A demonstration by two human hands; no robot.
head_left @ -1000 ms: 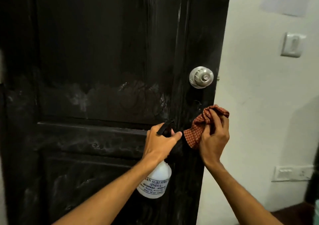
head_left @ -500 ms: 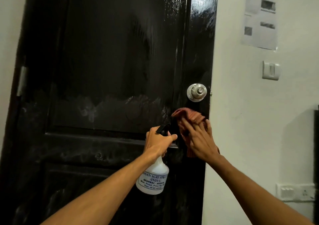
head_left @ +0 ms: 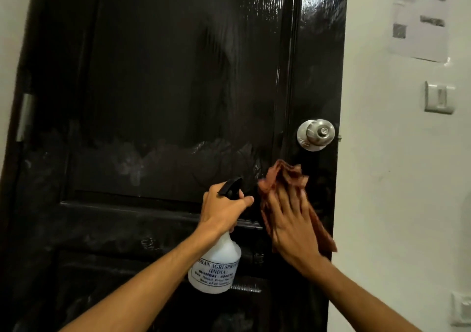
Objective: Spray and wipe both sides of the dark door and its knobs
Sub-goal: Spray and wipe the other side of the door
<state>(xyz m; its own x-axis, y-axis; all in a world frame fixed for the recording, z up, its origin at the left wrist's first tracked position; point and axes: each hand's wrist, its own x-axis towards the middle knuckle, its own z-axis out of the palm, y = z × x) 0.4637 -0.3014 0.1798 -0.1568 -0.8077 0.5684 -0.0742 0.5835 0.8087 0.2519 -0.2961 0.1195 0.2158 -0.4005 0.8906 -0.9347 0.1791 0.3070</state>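
Door (head_left: 178, 76), black glossy panelled wood, pale smears across its middle, round silver metal knob (head_left: 316, 134) at the right edge. Left hand (head_left: 221, 209): fingers curled round the neck of a white plastic spray bottle (head_left: 216, 265) with black trigger, held before the door. Right hand (head_left: 290, 219): fingers straight, pressing a rust-brown checked cloth (head_left: 285, 176) flat on the door just below the knob.

A home interior: panelled dark door (head_left: 178, 89), white wall (head_left: 382, 178) with light switch (head_left: 439, 100) (taped paper (head_left: 420, 18) above).
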